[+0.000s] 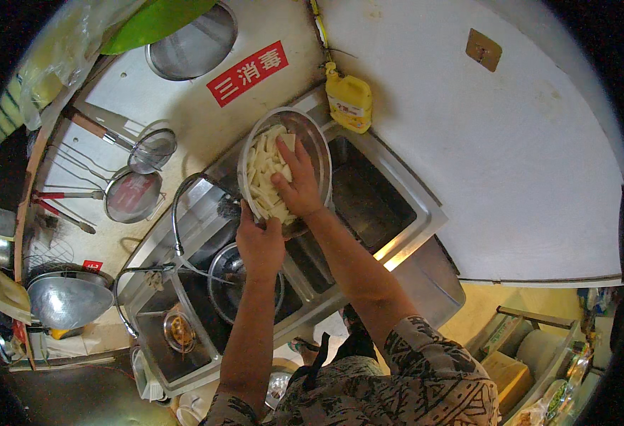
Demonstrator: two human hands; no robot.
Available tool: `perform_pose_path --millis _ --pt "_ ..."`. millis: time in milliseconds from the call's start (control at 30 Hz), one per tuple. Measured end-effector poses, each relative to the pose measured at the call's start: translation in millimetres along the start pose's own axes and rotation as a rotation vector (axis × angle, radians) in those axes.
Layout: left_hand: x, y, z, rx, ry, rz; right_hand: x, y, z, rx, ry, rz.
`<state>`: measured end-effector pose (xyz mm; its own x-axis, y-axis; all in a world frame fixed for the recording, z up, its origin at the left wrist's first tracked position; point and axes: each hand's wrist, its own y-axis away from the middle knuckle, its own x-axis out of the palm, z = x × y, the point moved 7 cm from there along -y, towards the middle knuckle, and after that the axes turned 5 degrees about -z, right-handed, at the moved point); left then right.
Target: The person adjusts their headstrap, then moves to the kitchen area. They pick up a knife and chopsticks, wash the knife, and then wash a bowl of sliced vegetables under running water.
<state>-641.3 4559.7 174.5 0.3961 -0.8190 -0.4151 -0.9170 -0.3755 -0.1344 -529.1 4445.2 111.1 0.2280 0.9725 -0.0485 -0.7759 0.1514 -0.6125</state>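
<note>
A clear plastic basin (322, 154) is tilted over the sink, with pale cut strips (263, 173) of what looks like a peeled vegetable heaped against one side. My left hand (260, 242) grips its near rim, thumb and fingers on the edge. Inside the basin, my right hand (298, 183) rests on the strips with its fingers spread. A wider pale piece (289, 141) lies by those fingertips; whether they pinch it is unclear. Below my left forearm, a round bowl (221, 303) stands in the middle sink compartment, partly hidden, and a thin water stream runs towards it.
The steel sink (423, 223) has several compartments; a strainer with orange scraps (179, 330) sits in the left one. A flexible faucet (176, 213) arches behind. A yellow jug (350, 104) stands at the back corner. Sieves (133, 194) and a wok (69, 301) are at left.
</note>
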Motion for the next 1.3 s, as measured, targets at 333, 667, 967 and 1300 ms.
perform_pose_path --millis 333,667,967,1300 --pt "4.5 2.0 14.9 0.171 -0.154 -0.064 -9.5 2.7 1.8 0.018 0.036 0.034" --pt "-21.6 126.3 260.4 -0.847 0.894 0.054 85.3 133.1 34.1 -0.256 0.666 0.839" --pt "-205.3 159.1 320.1 -1.048 0.704 -0.385 285.0 256.2 28.8 0.235 -0.069 0.764" --pt "-276.2 108.5 338.1 -0.954 0.667 -0.316 379.8 225.9 19.6 0.518 0.116 0.963"
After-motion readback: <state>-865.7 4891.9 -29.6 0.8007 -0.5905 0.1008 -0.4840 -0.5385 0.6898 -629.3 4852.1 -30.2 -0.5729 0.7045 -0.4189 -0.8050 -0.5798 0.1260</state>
